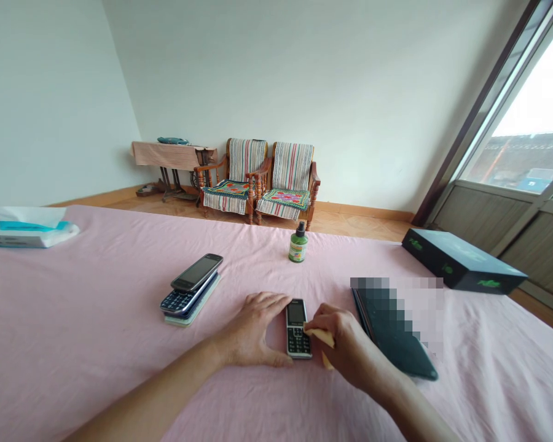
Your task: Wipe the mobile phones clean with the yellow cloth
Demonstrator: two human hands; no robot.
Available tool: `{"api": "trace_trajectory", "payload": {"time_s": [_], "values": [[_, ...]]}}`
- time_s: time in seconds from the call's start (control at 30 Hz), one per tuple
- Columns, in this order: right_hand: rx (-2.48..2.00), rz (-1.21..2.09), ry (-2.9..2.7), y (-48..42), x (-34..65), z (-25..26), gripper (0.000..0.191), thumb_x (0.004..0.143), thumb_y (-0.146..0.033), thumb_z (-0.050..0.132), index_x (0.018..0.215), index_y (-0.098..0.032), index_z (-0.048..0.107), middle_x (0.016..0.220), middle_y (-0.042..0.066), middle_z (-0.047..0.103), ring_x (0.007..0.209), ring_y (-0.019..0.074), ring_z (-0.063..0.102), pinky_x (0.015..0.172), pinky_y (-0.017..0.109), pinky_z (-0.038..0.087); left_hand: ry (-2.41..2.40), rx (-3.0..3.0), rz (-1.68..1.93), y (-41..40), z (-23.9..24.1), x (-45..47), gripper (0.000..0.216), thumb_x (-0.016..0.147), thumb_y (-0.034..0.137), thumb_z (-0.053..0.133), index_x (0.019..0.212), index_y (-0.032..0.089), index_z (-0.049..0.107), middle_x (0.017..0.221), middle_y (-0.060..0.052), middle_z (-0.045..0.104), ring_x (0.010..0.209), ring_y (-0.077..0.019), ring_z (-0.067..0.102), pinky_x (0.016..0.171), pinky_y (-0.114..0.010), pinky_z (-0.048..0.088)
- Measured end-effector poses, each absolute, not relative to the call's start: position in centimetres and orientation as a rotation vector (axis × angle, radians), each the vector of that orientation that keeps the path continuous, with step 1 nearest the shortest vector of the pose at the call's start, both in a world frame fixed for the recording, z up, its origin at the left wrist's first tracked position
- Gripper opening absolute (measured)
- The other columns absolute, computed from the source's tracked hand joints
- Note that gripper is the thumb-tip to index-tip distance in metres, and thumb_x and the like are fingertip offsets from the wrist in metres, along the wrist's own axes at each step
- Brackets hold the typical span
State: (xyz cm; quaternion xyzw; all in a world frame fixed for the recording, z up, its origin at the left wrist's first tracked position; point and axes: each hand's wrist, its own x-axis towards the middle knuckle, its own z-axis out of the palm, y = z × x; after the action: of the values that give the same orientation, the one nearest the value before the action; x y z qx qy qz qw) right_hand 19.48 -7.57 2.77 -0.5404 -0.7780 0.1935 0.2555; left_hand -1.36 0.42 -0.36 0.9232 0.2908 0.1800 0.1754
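A black and silver keypad mobile phone (295, 313) lies face up on the pink cloth in front of me. My left hand (258, 328) spans its left side, fingertips at the top corner and thumb at the bottom corner, bracing it. Pinched in my right hand (343, 334) is a folded yellow cloth (321, 336), whose edge touches the right side of the phone by the upper keys. My right fingers are partly hidden behind the knuckles. Just right of that hand rests a dark flat case (391, 334), partly pixelated.
A small stack of phones (196, 276) sits left of my hands. Beyond the phone stands a green spray bottle (298, 244). A black box (461, 261) lies at the far right, a tissue pack (27, 236) at the far left. Two wooden armchairs (286, 178) are by the wall.
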Motion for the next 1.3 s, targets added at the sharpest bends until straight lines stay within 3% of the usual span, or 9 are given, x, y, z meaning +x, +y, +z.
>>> {"api": "trace_trajectory", "payload": {"time_s": [0.5,0.73,1.3], "values": [[-1.487,0.561,-2.117,-7.83,19.39,2.89,0.026,0.079,-0.002,0.053,0.059,-0.016,0.06,0.072,0.001,0.057,0.07,0.0114,0.055,0.063,0.021,0.035,0.848,2.638,0.458,0.32,-0.17,-1.37,0.094,0.062,0.057,0.076,0.139,0.016,0.04,0.141,-0.014,0.047,0.129,-0.0342,0.04,0.107,-0.048,0.029],[-1.454,0.609,-2.096,-7.89,19.65,2.75,0.025,0.078,-0.002,0.051,0.071,-0.018,0.07,0.075,0.001,0.06,0.069,0.0108,0.056,0.063,0.021,0.036,0.843,2.636,0.465,0.38,-0.23,-1.38,0.094,0.062,0.058,0.076,0.139,0.017,0.04,0.141,-0.014,0.047,0.128,-0.0346,0.04,0.107,-0.049,0.029],[-1.478,0.739,-2.099,-8.24,19.3,3.48,0.027,0.069,0.002,0.05,0.069,-0.017,0.071,0.074,0.001,0.062,0.067,0.0107,0.057,0.062,0.02,0.038,0.839,2.611,0.473,0.36,-0.26,-1.4,0.096,0.061,0.06,0.076,0.14,0.019,0.04,0.141,-0.014,0.047,0.128,-0.0352,0.04,0.107,-0.049,0.029]]}}
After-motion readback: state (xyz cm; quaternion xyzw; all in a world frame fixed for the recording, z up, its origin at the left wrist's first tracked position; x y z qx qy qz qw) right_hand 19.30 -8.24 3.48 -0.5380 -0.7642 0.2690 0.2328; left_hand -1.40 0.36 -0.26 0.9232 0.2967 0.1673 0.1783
